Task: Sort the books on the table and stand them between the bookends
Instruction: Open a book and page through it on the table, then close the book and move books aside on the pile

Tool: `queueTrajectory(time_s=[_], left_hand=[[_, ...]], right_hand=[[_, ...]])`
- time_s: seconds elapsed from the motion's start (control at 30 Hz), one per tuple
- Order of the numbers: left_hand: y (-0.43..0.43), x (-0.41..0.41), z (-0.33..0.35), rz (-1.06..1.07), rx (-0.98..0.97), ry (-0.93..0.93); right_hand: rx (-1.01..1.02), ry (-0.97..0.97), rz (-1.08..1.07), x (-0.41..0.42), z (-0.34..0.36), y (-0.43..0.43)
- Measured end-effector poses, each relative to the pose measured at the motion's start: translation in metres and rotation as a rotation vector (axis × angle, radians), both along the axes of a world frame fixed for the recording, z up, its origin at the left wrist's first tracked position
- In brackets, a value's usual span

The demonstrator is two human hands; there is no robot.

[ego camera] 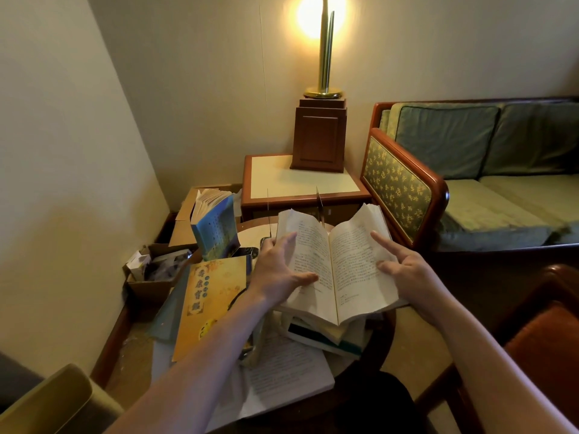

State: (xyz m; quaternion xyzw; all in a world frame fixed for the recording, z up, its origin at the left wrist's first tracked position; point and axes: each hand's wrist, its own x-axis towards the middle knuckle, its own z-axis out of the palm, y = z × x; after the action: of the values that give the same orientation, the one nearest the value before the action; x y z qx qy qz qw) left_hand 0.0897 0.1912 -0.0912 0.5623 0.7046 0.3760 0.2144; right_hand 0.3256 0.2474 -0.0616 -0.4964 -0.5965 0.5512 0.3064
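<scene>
While the book (335, 267) lies open atop a pile (326, 338) on the worktop (249, 234), left hand (279, 270) presses its left page with straight fingers; right hand (407, 272) pinches the right half, forefinger out. Paperback, light, floppy: likely best closed, then gripped by the spine.

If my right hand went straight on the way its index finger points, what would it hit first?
Most likely the right-hand page of the open white-paged book, which the right hand seems to touch; depth is unclear.
</scene>
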Motion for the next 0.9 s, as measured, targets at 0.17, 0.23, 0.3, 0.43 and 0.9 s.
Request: queueTrajectory(time_s=[0.17,0.23,0.3,0.43,0.9], left_hand=[[0.000,0.011,0.015,-0.053,0.041,-0.252],[0.000,0.018,0.024,-0.053,0.022,-0.427],[0.000,0.027,0.029,-0.082,0.030,-0.569],[0.002,0.044,0.023,-0.152,-0.015,-0.792],[-0.004,0.063,-0.012,-0.281,-0.177,-0.420]], right_hand=[[0.037,0.073,0.104,-0.017,0.012,-0.005],[0.105,0.049,0.127,-0.023,0.014,-0.007],[0.145,0.042,0.128,-0.027,0.015,-0.008],[0.205,0.007,0.136,-0.032,0.017,-0.014],[0.054,0.042,-0.106,-0.020,0.001,-0.013]])
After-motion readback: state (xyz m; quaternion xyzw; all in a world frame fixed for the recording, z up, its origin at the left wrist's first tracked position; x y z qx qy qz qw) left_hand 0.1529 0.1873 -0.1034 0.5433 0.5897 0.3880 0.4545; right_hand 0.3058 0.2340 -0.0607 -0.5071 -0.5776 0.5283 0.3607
